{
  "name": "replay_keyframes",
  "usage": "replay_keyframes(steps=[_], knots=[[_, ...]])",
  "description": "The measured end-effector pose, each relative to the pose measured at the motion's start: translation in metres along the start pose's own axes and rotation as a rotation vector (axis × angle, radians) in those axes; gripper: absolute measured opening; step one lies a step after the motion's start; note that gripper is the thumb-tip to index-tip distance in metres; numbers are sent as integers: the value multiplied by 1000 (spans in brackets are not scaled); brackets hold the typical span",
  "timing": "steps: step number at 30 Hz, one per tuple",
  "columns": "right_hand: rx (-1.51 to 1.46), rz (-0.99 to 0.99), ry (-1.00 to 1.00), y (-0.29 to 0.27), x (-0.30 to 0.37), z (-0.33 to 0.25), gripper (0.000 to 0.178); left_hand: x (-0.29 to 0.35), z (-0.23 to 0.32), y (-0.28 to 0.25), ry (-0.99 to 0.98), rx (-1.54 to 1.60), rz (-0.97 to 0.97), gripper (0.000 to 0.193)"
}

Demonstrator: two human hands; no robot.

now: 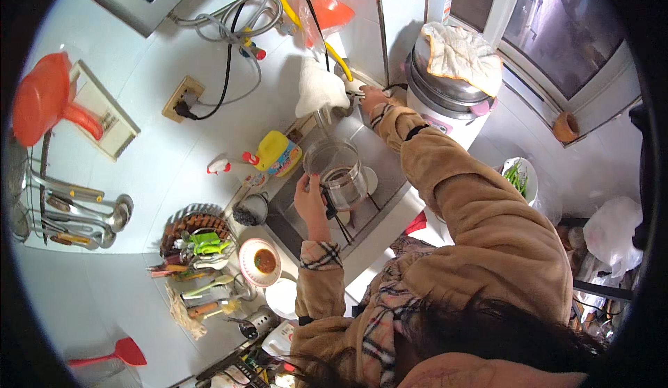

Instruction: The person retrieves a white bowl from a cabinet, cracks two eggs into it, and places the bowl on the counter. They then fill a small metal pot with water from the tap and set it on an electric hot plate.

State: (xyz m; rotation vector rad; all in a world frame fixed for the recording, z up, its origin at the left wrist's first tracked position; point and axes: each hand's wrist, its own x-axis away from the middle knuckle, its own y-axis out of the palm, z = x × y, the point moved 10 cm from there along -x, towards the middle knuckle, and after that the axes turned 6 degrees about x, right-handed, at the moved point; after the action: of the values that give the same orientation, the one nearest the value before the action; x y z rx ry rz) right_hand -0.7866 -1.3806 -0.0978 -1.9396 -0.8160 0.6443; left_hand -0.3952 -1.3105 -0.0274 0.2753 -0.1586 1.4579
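Room: A kitchen corner of glossy pale walls, with a framed window at right and a tan socket feeding a black cable.
Surface: A flat dark-grey panel with a pale edge; thin black bars stand out near its front.
Pot: A clear, rounded, see-through pot is above the grey panel, below a white cloth; whether it rests there cannot be told.
Left hand: The person's left hand grips the pot at its near left side, fingers curled together around its dark handle.
Right hand: The right hand reaches to the wall beside the white cloth; its fingertips are partly hidden, so whether they pinch anything cannot be told.
Sleeves: Soft tan fleece, cuffs turned back to plaid.
Alongside: A smooth yellow bottle, a coarse brown woven basket, and a round bowl of reddish-brown sauce.
Right side: A bulky white cooker with a metallic lid, topped by a crumpled cream towel; green pods lie in a white bowl.
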Motion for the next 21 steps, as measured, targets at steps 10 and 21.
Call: replay_keyframes(steps=[10,21], knots=[[172,-287,-3,62,-31,-17,45,-27,18,18,7,48,-38,40],[194,-336,151,55,-4,-15,48,-27,48,33,85,35,-88,31]])
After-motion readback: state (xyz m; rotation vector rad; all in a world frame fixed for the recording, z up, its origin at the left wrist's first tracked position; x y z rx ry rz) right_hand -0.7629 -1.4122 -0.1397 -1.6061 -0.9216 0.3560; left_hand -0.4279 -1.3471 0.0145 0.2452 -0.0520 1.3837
